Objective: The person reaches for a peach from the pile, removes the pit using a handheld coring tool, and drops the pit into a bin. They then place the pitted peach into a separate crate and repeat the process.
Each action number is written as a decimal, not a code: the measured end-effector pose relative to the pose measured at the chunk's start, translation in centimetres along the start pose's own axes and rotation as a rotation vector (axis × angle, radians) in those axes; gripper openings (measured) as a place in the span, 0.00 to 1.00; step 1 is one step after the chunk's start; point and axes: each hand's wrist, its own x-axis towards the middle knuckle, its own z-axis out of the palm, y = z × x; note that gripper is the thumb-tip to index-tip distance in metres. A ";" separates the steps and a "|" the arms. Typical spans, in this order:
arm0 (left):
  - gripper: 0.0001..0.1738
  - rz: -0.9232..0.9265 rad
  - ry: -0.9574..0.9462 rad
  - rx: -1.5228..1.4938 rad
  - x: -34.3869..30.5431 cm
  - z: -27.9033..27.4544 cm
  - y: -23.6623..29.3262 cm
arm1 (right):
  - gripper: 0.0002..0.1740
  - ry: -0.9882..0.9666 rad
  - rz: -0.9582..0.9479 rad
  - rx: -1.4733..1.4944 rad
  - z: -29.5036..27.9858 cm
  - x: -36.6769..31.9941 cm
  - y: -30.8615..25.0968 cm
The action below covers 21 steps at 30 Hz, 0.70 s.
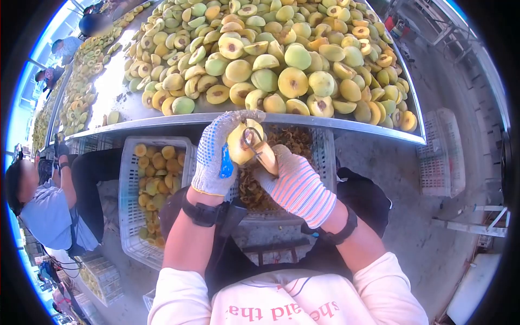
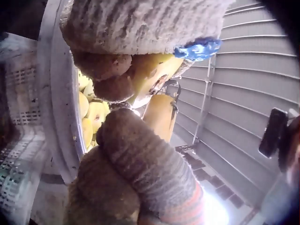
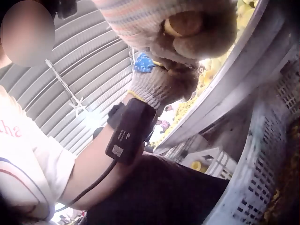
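Note:
In the head view my gloved left hand (image 1: 213, 154), blue-dotted with a blue patch, grips a yellow-green fruit piece (image 1: 238, 145) whose cut face shows a brown centre. My right hand (image 1: 298, 184), in a striped glove, is curled round a short tan handle (image 1: 266, 159) with a thin metal loop (image 1: 250, 137) lying against that cut face. The left wrist view shows the fruit (image 2: 152, 75) under the left fingers, beside the loop (image 2: 174, 89). The handle's round end (image 3: 183, 23) pokes out of my right fist (image 3: 206, 40) in the right wrist view.
A metal-edged table (image 1: 346, 125) beyond my hands bears a heap of halved fruit (image 1: 265, 70). Below stand a white crate (image 1: 130, 216) of fruit and another crate (image 1: 327, 162) with brown scraps. Another person (image 1: 49, 200) sits at the left.

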 end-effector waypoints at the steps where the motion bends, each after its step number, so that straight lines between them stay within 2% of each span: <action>1: 0.18 -0.107 0.064 -0.205 0.0 -0.5 -0.7 | 0.21 -0.018 0.023 -0.011 0.2 0.1 0.0; 2: 0.17 -0.213 0.132 -0.411 -0.2 -0.8 -1.1 | 0.20 -0.020 0.012 0.015 0.3 -0.1 0.1; 4: 0.17 -0.184 0.103 -0.390 -0.3 0.1 0.1 | 0.19 -0.018 -0.015 0.061 0.5 -0.3 0.3; 5: 0.16 -0.172 0.085 -0.380 -0.4 0.5 0.5 | 0.20 -0.051 0.036 0.013 0.4 -0.3 0.1; 8: 0.14 -0.005 -0.015 0.195 0.0 0.9 0.9 | 0.21 -0.125 0.147 -0.077 -0.6 -0.4 -0.7; 12: 0.13 0.129 -0.117 0.431 0.2 1.1 1.3 | 0.23 -0.126 0.137 -0.023 -0.6 -0.9 -0.3; 16: 0.14 0.172 -0.171 0.634 0.8 0.4 0.8 | 0.23 -0.136 0.181 -0.019 0.0 -0.7 0.1; 17: 0.14 0.176 -0.177 0.664 1.0 0.1 0.7 | 0.24 -0.183 0.170 0.097 -0.2 -0.6 0.3; 20: 0.18 0.052 -0.410 0.829 1.8 0.7 3.1 | 0.24 -0.271 0.178 0.374 -1.3 -0.7 0.5; 21: 0.18 0.208 -0.294 0.839 1.5 0.7 2.3 | 0.24 -0.266 0.210 0.419 -1.7 -0.6 0.2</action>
